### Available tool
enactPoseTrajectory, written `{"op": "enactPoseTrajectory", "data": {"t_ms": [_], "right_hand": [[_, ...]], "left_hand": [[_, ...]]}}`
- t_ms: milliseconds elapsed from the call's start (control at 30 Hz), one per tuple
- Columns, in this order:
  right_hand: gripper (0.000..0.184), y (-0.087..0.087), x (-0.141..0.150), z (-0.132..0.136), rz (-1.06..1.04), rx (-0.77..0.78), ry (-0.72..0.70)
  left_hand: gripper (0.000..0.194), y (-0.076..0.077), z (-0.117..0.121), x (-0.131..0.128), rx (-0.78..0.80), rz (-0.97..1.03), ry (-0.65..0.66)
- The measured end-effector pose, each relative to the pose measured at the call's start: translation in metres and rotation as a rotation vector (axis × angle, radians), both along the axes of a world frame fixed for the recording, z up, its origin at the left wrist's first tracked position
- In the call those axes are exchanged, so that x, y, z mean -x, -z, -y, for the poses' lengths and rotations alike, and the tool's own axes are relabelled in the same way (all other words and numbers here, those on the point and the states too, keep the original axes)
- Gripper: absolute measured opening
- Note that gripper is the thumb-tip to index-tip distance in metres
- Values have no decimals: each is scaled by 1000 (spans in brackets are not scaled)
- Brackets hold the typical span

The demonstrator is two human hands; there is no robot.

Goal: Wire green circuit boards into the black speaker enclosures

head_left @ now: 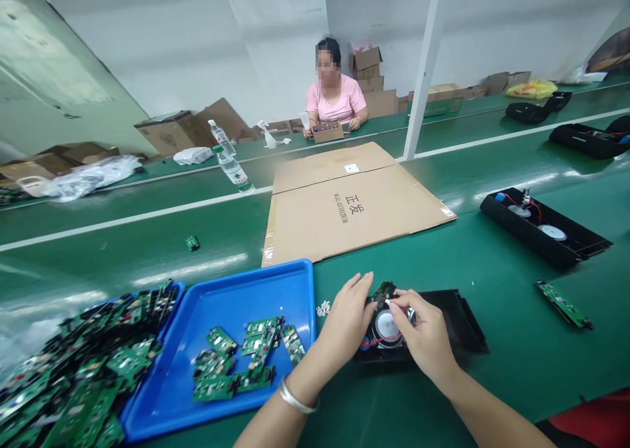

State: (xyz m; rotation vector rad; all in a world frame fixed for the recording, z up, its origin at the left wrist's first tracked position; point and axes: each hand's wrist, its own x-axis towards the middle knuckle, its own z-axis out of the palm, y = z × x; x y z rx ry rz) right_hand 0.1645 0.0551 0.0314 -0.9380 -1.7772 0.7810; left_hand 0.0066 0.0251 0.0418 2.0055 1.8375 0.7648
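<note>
Over a black speaker housing (457,317), my left hand (348,310) holds a small green circuit board (384,291) by its edge, fingers closed. My right hand (420,323) pinches a small white connector (388,302) at that board. Below the hands, a round speaker (386,326) with a red wire sits in the housing. My fingers partly cover the board and the housing. A little pile of small white parts (323,308) lies on the table left of my left hand.
A blue tray (221,284) with several circuit boards stands left, beside a large heap of boards (83,376). Flattened cardboard (339,199) lies ahead. Another speaker housing (541,228) and a long board (564,304) are right. A co-worker (337,100) sits across, near a post (426,67).
</note>
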Motion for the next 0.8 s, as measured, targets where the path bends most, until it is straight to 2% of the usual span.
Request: {"op": "enactPoseTrajectory", "data": {"t_ms": [100, 233, 367, 500, 633, 800], "right_hand": [[20, 1, 0, -1, -6, 28, -8], [19, 1, -2, -1, -18, 4, -37], [20, -2, 0, 2, 28, -192, -18], [19, -5, 3, 3, 78, -400, 36], [16, -6, 4, 3, 90, -465, 44], [15, -1, 4, 2, 129, -498, 57]], "left_hand": [[46, 6, -7, -10, 38, 58, 5], [37, 7, -10, -15, -27, 221, -81], [22, -3, -2, -13, -46, 338, -139], [5, -20, 9, -15, 43, 692, -176], [4, -30, 15, -18, 111, 852, -183], [5, -29, 16, -16, 148, 884, -187]]}}
